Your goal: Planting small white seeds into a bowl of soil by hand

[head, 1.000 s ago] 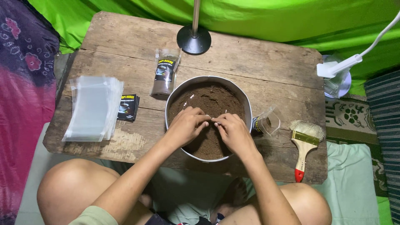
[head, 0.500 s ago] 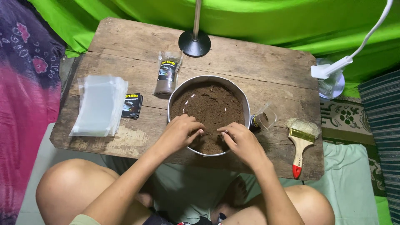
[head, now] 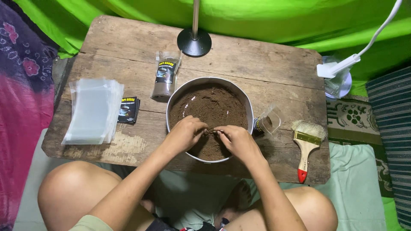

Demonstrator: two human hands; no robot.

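A round metal bowl full of brown powder stands on a worn wooden table. My left hand and my right hand meet over the bowl's near half. Their fingertips are pinched together on a small item just above the powder; what it is cannot be made out. A filled clear packet with a dark label lies just left of the bowl's far side. An open clear pouch rests against the bowl's right rim.
A stack of clear plastic bags lies at the table's left, with black label cards beside it. A paintbrush with a red-tipped handle lies at the right. A black round stand base sits at the back. A white clip device is at the far right.
The view has shifted slightly. Both hands have drawn a little nearer to me over the bowl and stay together at the fingertips.
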